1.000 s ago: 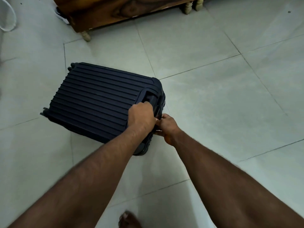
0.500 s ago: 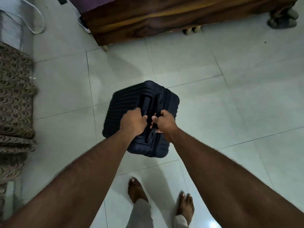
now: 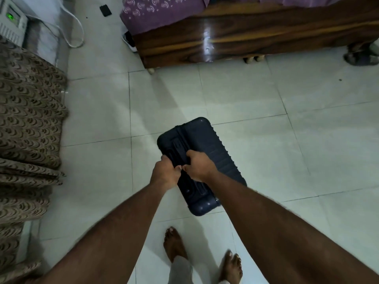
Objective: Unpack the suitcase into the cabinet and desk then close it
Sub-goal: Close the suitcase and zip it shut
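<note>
The dark navy suitcase (image 3: pixel 207 152), a closed hard ribbed shell with rounded corners, stands on the pale tiled floor (image 3: pixel 266 160), its top's long axis running from far-left to near-right. Left hand (image 3: pixel 165 174) and right hand (image 3: pixel 198 166), fingers curled, both grip its top. A glossy wooden bed (image 3: pixel 235 42) with purple sheet stands beyond; brown patterned fabric (image 3: pixel 26 119) hangs at left

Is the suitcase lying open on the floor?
No: the suitcase is shut, with the left hand and right hand gripping its top.
</note>
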